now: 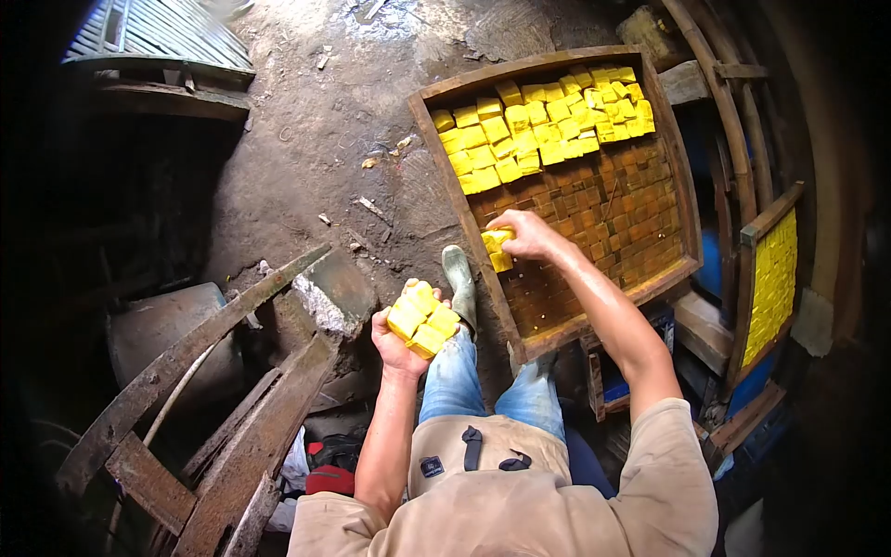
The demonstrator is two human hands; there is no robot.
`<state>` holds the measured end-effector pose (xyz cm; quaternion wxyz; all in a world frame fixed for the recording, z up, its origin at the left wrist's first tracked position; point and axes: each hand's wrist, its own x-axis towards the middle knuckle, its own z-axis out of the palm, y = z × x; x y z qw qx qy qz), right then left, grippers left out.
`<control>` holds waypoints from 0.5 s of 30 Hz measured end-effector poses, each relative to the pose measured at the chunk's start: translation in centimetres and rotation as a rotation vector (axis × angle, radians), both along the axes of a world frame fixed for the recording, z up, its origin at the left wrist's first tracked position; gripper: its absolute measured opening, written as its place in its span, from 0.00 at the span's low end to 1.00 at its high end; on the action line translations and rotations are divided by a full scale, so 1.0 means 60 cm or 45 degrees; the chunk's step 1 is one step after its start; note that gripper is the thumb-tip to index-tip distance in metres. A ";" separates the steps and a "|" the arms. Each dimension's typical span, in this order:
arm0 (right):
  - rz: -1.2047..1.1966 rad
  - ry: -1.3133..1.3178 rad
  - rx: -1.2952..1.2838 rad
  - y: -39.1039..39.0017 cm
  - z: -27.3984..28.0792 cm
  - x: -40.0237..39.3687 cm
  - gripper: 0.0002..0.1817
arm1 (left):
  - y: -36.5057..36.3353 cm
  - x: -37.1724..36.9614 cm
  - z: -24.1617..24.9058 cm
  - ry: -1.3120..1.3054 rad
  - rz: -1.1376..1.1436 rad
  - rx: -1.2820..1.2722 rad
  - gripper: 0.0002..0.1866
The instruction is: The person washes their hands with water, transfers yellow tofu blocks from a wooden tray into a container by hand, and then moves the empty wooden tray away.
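My left hand (396, 349) is turned palm up in front of my legs, its fingers curled around a small stack of yellow tofu blocks (425, 319). Over the left side of a wood-framed tray with a woven base (613, 209), my right hand (529, 235) grips yellow tofu pieces (498, 249) close to the frame. Packed rows of yellow tofu blocks (529, 121) cover the far part of the tray, and the woven base shows in the nearer part.
Another framed tray of yellow tofu (772, 288) leans at the right, beside wooden rails (738, 139). Rough planks (260, 446) and a concrete block (336, 292) stand at the left. A slatted rack (158, 42) is at the upper left. My boot (458, 283) is on the dirt floor.
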<state>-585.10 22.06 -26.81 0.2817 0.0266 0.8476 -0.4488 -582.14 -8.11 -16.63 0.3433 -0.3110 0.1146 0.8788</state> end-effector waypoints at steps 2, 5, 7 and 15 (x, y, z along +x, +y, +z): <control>0.155 0.123 0.153 -0.030 -0.014 0.020 0.26 | 0.007 0.000 0.000 0.011 -0.004 0.001 0.33; 0.262 0.285 0.511 -0.055 0.020 0.040 0.27 | 0.011 0.001 0.004 0.000 -0.038 -0.007 0.33; 0.297 0.499 0.536 -0.057 0.013 0.060 0.26 | 0.012 0.004 0.005 -0.009 -0.037 0.000 0.33; -0.323 0.016 -0.124 0.007 -0.029 0.037 0.33 | 0.018 0.010 0.004 0.014 -0.060 0.024 0.34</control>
